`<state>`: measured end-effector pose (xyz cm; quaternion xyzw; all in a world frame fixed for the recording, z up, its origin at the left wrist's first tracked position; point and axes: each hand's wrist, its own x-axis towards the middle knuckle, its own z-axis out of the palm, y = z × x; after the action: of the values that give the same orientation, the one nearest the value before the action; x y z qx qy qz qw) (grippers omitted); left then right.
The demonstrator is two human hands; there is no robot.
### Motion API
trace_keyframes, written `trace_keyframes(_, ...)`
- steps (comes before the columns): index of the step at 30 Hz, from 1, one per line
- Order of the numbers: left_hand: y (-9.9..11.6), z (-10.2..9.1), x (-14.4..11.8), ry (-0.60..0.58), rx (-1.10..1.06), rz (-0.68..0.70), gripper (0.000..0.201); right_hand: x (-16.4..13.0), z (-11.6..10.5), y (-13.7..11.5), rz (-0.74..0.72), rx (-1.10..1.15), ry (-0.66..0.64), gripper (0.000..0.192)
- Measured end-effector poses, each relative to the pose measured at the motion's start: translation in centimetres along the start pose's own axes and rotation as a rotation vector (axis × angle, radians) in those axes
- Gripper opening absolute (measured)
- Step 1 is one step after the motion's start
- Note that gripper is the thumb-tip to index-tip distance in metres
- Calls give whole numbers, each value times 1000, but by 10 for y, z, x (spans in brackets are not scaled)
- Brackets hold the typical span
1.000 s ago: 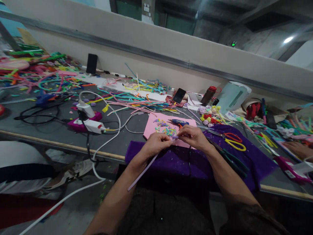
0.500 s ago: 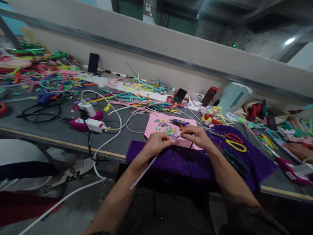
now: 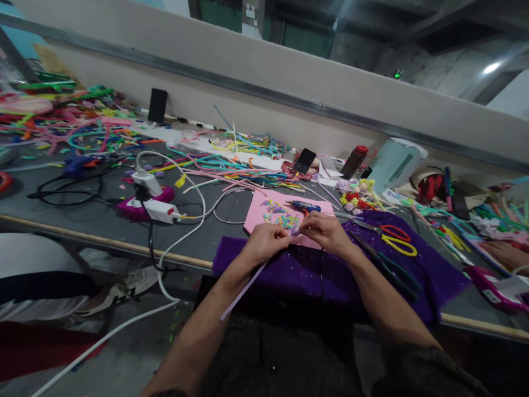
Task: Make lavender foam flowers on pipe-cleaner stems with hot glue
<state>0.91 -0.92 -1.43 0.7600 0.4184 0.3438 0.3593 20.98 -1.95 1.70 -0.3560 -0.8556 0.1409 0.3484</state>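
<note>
My left hand (image 3: 264, 242) grips a long lilac pipe cleaner (image 3: 243, 291) whose free end slants down toward my lap. My right hand (image 3: 324, 230) pinches the same pipe cleaner's upper, curled end right beside the left fingertips. Both hands hover over a purple felt cloth (image 3: 314, 273) at the table's near edge. Just behind them lies a pink foam sheet (image 3: 258, 216) strewn with several small coloured pipe-cleaner bits, and a blue glue gun (image 3: 305, 207) rests on its far side.
Red and yellow scissors (image 3: 394, 238) lie on the cloth to the right. A white power strip with cables (image 3: 155, 207) sits left. Heaps of coloured pipe cleaners (image 3: 231, 171) cover the table, with a phone (image 3: 303, 161), bottle (image 3: 352, 161) and pale kettle (image 3: 392, 162). Another person's hand (image 3: 504, 253) shows far right.
My right hand drew slightly away from the left half a second ago and has come back close to it. The pipe cleaner's tail barely moved.
</note>
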Motion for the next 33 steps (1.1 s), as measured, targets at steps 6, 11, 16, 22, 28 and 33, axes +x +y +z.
trace_keyframes(6,2,0,-1,11,-7,-10,24,0,1,2,-5,-72,-10,10)
trace_keyframes(11,2,0,0,11,-12,-7,20,-1,2,4,-13,-125,-6,11)
trace_keyframes(16,1,0,0,11,-14,-17,20,-1,1,4,-10,-155,-13,10)
trace_keyframes(22,2,0,-1,14,-3,-7,22,-1,1,4,-15,-198,-28,11)
trace_keyframes(28,3,-2,-1,35,-9,-27,22,-1,0,6,-57,-189,7,14)
trace_keyframes(33,5,-6,-1,26,-153,-112,21,0,-8,1,-30,-108,170,17)
